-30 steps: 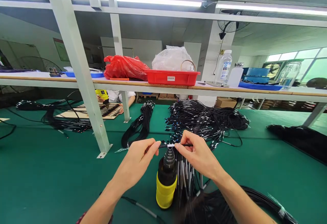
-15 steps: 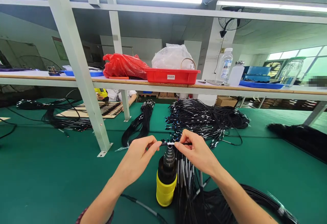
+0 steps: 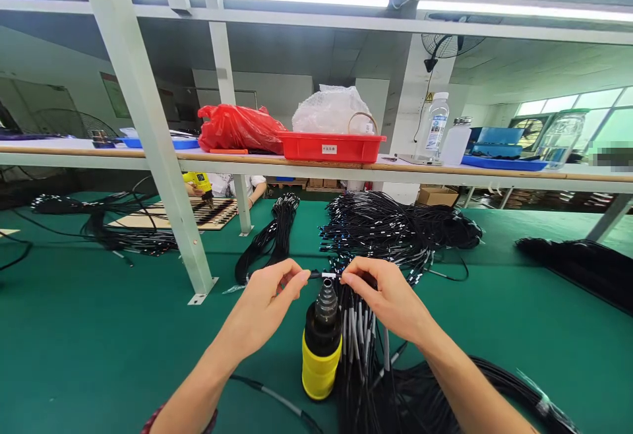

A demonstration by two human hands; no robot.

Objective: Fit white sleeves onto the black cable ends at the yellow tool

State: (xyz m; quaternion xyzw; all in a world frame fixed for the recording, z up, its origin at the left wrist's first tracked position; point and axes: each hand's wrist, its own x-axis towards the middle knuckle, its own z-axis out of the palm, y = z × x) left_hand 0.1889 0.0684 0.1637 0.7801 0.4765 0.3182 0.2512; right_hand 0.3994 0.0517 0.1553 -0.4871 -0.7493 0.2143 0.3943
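Observation:
Between my two hands a thin black cable with a white sleeve (image 3: 328, 276) is stretched level. My left hand (image 3: 277, 295) pinches its left end between thumb and forefinger. On the other side my right hand (image 3: 378, 289) pinches it just right of the white sleeve. Directly beneath the sleeve stands an upright yellow and black heat gun (image 3: 321, 348), its stepped metal nozzle pointing up. A bundle of black cables with grey sleeves (image 3: 359, 335) lies right of the heat gun, partly behind my right arm.
A large pile of black cables (image 3: 395, 223) and a looped bundle (image 3: 271, 236) lie on the green tabletop (image 3: 99, 341). A white post (image 3: 182, 243) rises at left. Overhead, a shelf carries a red tray (image 3: 331, 148) and bottles. Across the table a person holds another yellow heat gun (image 3: 198, 182).
My right hand has shifted slightly along the cable, showing more of the sleeve's right end. My left hand has moved very slightly left. The heat gun stays in place.

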